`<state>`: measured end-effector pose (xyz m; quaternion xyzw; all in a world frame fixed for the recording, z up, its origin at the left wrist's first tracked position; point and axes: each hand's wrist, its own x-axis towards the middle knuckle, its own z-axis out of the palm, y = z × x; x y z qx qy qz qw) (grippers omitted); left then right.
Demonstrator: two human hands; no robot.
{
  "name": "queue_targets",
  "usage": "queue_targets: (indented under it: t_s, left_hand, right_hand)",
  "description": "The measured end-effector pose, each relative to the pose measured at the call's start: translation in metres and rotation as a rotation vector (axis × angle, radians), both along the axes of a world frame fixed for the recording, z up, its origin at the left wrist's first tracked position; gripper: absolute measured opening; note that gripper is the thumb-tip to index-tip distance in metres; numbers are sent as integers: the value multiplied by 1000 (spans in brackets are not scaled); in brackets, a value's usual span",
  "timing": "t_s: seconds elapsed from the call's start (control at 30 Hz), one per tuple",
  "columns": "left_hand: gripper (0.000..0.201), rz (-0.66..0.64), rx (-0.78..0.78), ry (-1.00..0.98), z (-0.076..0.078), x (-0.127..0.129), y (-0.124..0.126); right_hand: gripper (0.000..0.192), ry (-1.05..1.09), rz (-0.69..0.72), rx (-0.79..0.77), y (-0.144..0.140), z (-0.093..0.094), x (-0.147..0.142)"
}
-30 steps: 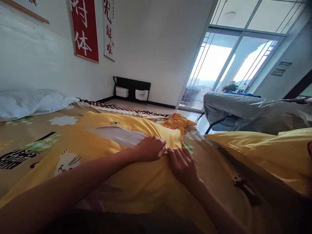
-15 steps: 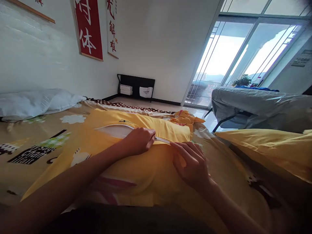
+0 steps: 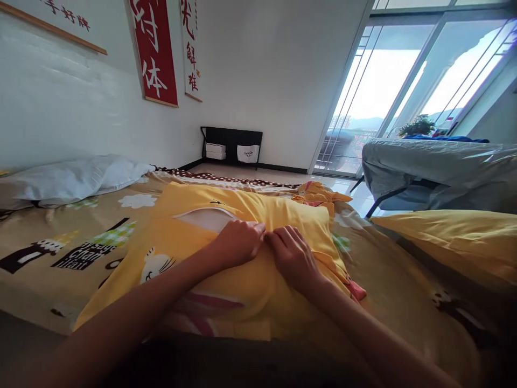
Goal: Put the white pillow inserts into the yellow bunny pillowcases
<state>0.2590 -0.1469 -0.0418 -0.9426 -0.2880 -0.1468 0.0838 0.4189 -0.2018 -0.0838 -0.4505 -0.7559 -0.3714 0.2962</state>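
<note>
A yellow pillowcase (image 3: 250, 291) with a cartoon cat print lies on the bed in front of me, holding a pillow. Its open seam shows the white pillow insert (image 3: 204, 220) just left of my hands. My left hand (image 3: 238, 242) is closed, pinching the seam at the end of the opening; what its fingertips hold is hidden. My right hand (image 3: 293, 258) touches it fingertip to fingertip and grips the yellow fabric beside the seam.
A patterned tan bed sheet (image 3: 52, 242) covers the bed. A white pillow (image 3: 76, 178) lies far left and a second yellow pillow (image 3: 456, 242) to the right. Beyond stand a grey-covered cot (image 3: 436, 167), a black shelf (image 3: 232, 145) and a glass sliding door (image 3: 375, 97).
Half a second ago my hands were apart along the seam, the left one further left. Now they meet again at the end of the opening. The view has shifted slightly.
</note>
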Motion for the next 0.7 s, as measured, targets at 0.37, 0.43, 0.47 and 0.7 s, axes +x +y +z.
queue_targets:
  t_s: [0.37,0.43,0.47,0.7]
  left_hand:
    - [25,22,-243,-222,3,6,10]
    - [26,22,-284,-242,6,3,13]
    - [26,19,-290,-242,7,1,15]
    - [24,49,-277,-202,18,-17,16]
  right_hand:
    - [19,136,85,-6,8,-14,19]
    - [18,139,88,-2,9,-16,21]
    - [19,132,81,2,10,-16,22]
    - [19,-2,-7,80,4,-5,24]
